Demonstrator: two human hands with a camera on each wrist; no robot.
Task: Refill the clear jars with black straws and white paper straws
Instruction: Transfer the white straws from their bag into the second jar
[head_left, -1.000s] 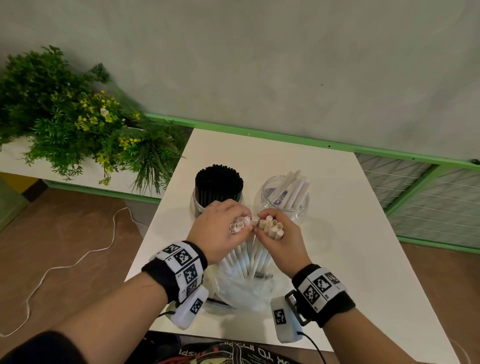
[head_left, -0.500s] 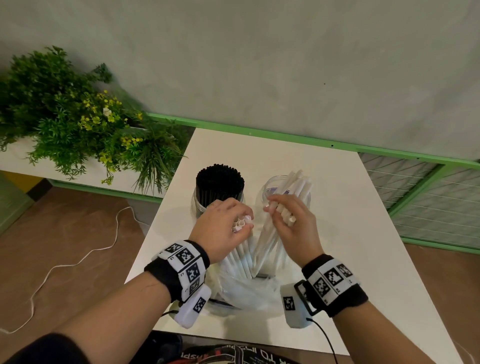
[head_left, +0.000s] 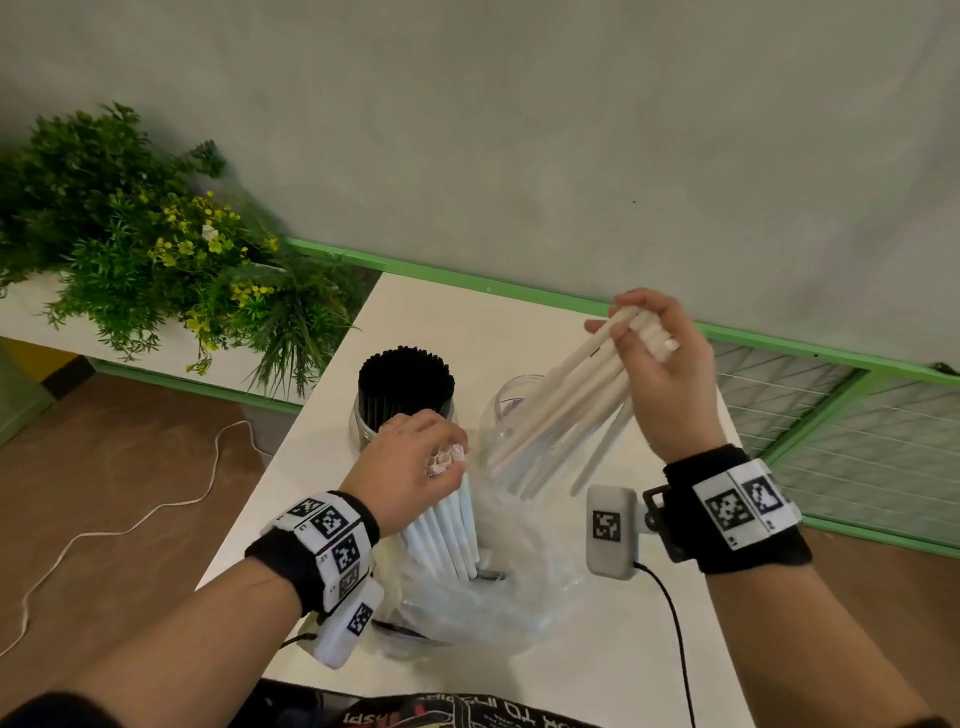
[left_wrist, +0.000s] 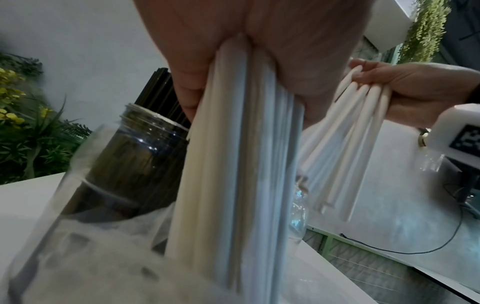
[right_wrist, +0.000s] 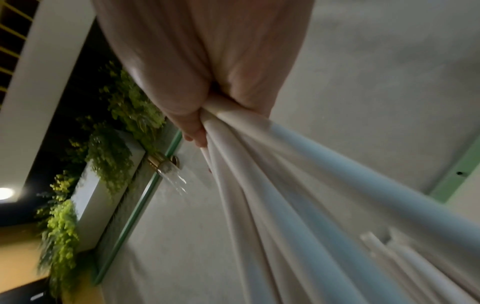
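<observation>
Lettering on dark cloth (head_left: 441, 717) unreadable, hands gripping white straws (head_left: 566, 400)

- The right hand (right_wrist: 207, 67) is seen from the top centre of the frame, its grip closed round a bundle of white paper straws (right_wrist: 298, 195).
- The straws are fanned toward the lower right, blurred.
- Green plants (right_wrist: 109, 156) are seen at the left.
- A grey wall (right_wrist: 389, 72) fills the upper right.

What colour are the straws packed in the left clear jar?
Black straws fill that clear jar; the head view shows it best.
</observation>
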